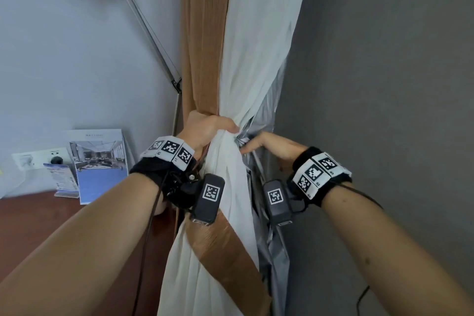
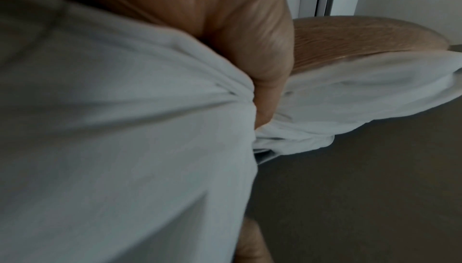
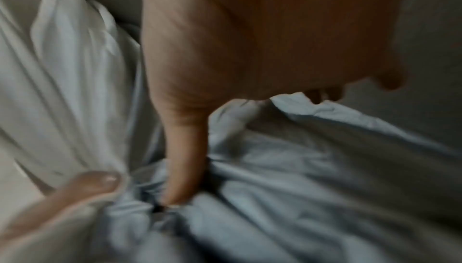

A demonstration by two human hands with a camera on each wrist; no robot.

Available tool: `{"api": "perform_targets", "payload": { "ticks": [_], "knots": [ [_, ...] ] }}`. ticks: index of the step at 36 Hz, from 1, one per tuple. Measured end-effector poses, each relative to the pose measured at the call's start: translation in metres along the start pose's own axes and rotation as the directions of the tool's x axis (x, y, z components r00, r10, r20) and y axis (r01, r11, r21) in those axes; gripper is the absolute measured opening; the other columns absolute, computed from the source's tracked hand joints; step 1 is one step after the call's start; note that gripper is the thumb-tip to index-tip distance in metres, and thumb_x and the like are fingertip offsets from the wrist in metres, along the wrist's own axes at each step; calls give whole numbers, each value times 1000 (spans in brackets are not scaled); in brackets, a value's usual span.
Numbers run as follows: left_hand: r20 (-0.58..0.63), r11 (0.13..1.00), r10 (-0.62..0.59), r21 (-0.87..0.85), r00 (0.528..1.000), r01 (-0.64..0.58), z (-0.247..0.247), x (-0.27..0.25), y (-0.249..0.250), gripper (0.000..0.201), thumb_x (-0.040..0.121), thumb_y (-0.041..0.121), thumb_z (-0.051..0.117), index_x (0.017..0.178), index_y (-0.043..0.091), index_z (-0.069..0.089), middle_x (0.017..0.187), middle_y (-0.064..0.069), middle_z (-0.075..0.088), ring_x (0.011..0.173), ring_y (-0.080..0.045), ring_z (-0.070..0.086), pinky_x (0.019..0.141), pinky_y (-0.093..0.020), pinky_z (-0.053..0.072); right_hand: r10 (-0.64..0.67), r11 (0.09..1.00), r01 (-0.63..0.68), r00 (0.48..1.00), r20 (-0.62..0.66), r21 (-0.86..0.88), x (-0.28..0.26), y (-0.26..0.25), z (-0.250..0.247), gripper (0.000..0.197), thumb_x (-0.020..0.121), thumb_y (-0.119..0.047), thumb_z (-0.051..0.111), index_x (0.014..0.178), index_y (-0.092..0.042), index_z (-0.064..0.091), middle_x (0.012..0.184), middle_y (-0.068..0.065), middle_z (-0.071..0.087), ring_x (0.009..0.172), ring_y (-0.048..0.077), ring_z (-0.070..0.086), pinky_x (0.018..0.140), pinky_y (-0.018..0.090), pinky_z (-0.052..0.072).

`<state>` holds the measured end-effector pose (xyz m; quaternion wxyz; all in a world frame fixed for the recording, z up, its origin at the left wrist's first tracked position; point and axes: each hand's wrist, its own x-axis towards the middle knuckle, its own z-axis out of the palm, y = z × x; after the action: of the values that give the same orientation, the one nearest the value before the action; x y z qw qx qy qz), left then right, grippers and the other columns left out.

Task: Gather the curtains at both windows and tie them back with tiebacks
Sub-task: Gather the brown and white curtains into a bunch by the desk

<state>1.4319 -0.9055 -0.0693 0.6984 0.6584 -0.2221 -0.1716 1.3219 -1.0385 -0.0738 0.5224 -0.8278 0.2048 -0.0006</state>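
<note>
A tan curtain [image 1: 205,33], a white sheer curtain [image 1: 256,33] and a silver-grey lining [image 1: 272,110] hang bunched together in the corner. My left hand [image 1: 213,128] grips the bunch at its waist, fingers [image 2: 262,69] curled round the white fabric [image 2: 125,109] and tan fabric [image 2: 362,35]. My right hand [image 1: 246,146] is just right of it and pinches the grey lining [image 3: 300,168], index finger [image 3: 185,158] dug into its folds, thumb [image 3: 95,184] against the white sheer [image 3: 62,69]. A tan strip [image 1: 223,246] crosses the white fabric below; I cannot tell if it is a tieback.
A dark grey wall [image 1: 384,84] stands close on the right. To the left a metal lamp arm [image 1: 151,41] slants down beside the curtains. A brown desk [image 1: 38,226] holds a propped brochure [image 1: 100,161], with a wall socket [image 1: 38,159] behind it.
</note>
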Motion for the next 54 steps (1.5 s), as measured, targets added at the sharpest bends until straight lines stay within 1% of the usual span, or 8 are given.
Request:
{"api": "perform_targets", "payload": {
  "ticks": [5,11,22,28,35,43,49,54],
  "knots": [
    [74,999,-48,19,996,47,-9,-4,3,66,37,6,86,100,-7,71,94,-14,76,87,-33,73,84,-54,57,-57,996,66,989,-135,68,18,15,-8,144,45,-49,89,157,-18,4,164,-2,-4,149,18,12,113,28,14],
    [130,998,-58,44,990,52,-9,-7,5,58,46,3,83,101,-10,70,94,-17,75,83,-33,73,79,-51,59,-241,902,259,966,-95,344,32,20,-1,69,63,5,81,128,0,59,121,8,70,115,21,65,109,39,43],
    [80,998,54,-38,995,-51,4,6,-11,40,59,0,86,97,-3,73,90,-11,76,79,-23,72,72,-33,57,-169,930,203,977,-134,307,41,24,16,91,25,-14,72,114,0,63,115,13,70,114,34,63,97,50,50],
    [181,987,136,-112,974,-117,19,6,-16,45,73,5,82,115,-1,68,109,-13,73,102,-25,71,89,-35,57,-294,895,264,955,29,359,6,13,17,38,75,5,74,110,-6,67,104,5,74,103,18,69,94,29,54],
    [221,998,18,47,975,-29,37,27,-36,112,40,70,87,126,4,56,119,-9,68,110,-18,66,99,-38,52,-182,931,258,941,-284,257,25,23,18,76,43,-17,96,112,-6,67,99,2,77,93,14,73,86,34,59],
    [275,982,-60,190,960,7,41,22,-48,121,49,69,83,143,26,21,139,-3,47,124,-17,52,105,-35,45,-101,909,260,895,-434,326,16,35,-2,31,61,4,83,80,-15,68,77,0,75,70,14,74,59,22,57],
    [99,968,-11,252,995,-14,-12,44,-61,72,70,51,81,129,24,49,131,4,51,113,-10,53,93,-27,45,-68,926,199,924,-376,321,13,49,-32,60,55,-2,90,111,-2,70,103,6,76,96,20,73,89,36,57],
    [-24,968,48,249,999,-41,-30,62,-54,88,71,38,85,140,12,37,136,2,48,113,-8,50,92,-21,44,-48,948,156,931,-362,276,9,51,-43,60,56,-2,90,112,-4,69,104,5,76,97,21,73,93,40,55]
  ]
}}
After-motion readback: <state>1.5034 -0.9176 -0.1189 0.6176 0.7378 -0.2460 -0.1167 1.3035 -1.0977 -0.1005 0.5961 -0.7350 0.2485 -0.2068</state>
